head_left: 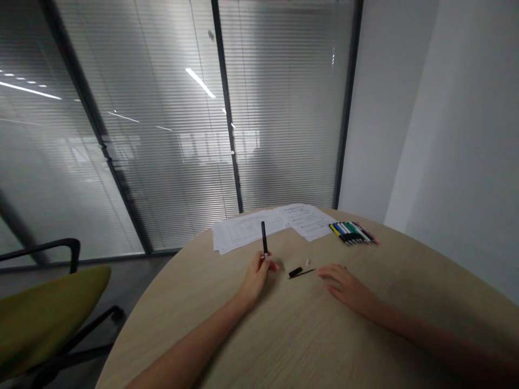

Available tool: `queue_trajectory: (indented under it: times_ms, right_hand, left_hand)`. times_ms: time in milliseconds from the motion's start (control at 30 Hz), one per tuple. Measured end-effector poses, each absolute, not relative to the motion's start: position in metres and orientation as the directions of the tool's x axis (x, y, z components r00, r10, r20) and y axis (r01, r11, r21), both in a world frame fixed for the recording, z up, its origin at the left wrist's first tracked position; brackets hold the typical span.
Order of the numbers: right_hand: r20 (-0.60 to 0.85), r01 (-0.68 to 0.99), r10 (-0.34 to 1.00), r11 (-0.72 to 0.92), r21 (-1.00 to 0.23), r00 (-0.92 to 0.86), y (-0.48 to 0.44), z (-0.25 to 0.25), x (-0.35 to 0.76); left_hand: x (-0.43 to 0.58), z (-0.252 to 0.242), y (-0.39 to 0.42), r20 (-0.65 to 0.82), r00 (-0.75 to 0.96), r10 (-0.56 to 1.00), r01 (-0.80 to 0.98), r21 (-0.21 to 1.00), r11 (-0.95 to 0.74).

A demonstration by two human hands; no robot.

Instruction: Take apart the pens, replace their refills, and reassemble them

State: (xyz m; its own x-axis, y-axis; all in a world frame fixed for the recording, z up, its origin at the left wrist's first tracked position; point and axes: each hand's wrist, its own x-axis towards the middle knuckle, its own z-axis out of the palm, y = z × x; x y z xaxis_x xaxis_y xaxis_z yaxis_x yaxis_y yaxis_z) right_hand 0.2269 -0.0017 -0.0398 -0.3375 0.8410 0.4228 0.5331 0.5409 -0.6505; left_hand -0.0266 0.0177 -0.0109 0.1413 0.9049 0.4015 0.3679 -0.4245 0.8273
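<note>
My left hand (257, 274) pinches a black pen (264, 237), which points up and away from me above the table. To the right of that hand lie a short black piece that looks like a pen cap (295, 272) and a thin dark stick like a pen refill (303, 273). A small whitish piece (307, 261) sits just beyond them. My right hand (344, 286) is by the right end of the thin stick, its fingers stretched out and apart, with nothing visible in it.
Printed paper sheets (247, 229) lie at the table's far side. Right of them is a row of coloured pens (353, 233). The round wooden table (251, 346) has a green chair (52, 302) at its left. Glass panels with blinds (284, 119) stand behind.
</note>
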Motion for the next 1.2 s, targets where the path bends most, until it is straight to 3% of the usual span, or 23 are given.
queue_trajectory:
  times_ms: [233,400,467,733,967,1200]
  right_hand:
    - [0.463,0.547,0.789,0.614,-0.569,-0.405,-0.012,-0.037,0.222]
    - [0.475,0.574,0.76,0.648,-0.501,-0.443,-0.015,-0.033,0.219]
    - [0.471,0.573,0.759,0.65,-0.499,-0.45,-0.015,-0.033,0.219]
    - [0.459,0.563,0.787,0.617,-0.551,-0.413,0.002,-0.039,0.215]
    - [0.402,0.672,0.89,0.433,-0.601,-0.214,0.043,-0.035,0.196]
    - [0.351,0.718,0.915,0.38,-0.584,-0.199,0.053,-0.031,0.188]
  left_hand:
    - [-0.022,-0.009,0.004,0.524,0.322,0.789,0.46,0.642,-0.614]
    - [-0.019,-0.009,-0.003,0.594,0.627,0.504,0.5,0.19,-0.845]
    - [-0.018,-0.009,-0.003,0.592,0.657,0.468,0.502,0.119,-0.857]
    - [-0.017,-0.007,-0.004,0.599,0.64,0.481,0.54,0.096,-0.837]
    - [-0.015,-0.008,-0.004,0.61,0.631,0.48,0.603,0.003,-0.797]
    - [-0.014,-0.011,-0.003,0.603,0.624,0.496,0.653,-0.055,-0.755]
